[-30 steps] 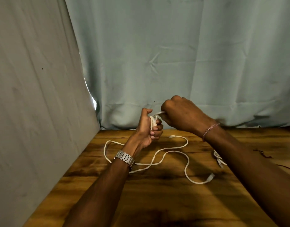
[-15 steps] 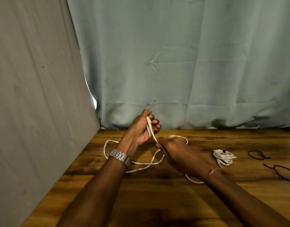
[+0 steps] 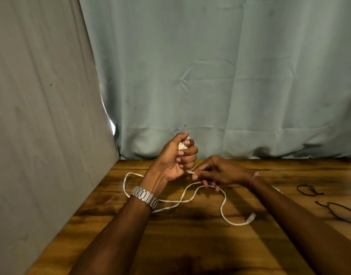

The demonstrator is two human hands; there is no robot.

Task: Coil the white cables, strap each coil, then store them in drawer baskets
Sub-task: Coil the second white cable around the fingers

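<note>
A white cable (image 3: 187, 195) lies in loose loops on the wooden table (image 3: 190, 245), its plug end (image 3: 251, 216) toward the front right. My left hand (image 3: 178, 157) is raised above the table's back edge, fingers curled round a small coil of this cable. Just below it, my right hand (image 3: 216, 172) pinches the strand that runs down from the coil, low over the table. A second, finished white coil is almost wholly hidden behind my right forearm.
Two thin dark strap loops (image 3: 309, 190) (image 3: 341, 212) lie on the table at the right. A grey fabric wall (image 3: 41, 135) closes the left side and a pale green curtain (image 3: 230, 76) hangs behind the table.
My right hand swung down from the coil to the table, then moved in under my left hand along the strand. The left hand's fingers closed tighter round the coil. The finished coil became hidden.
</note>
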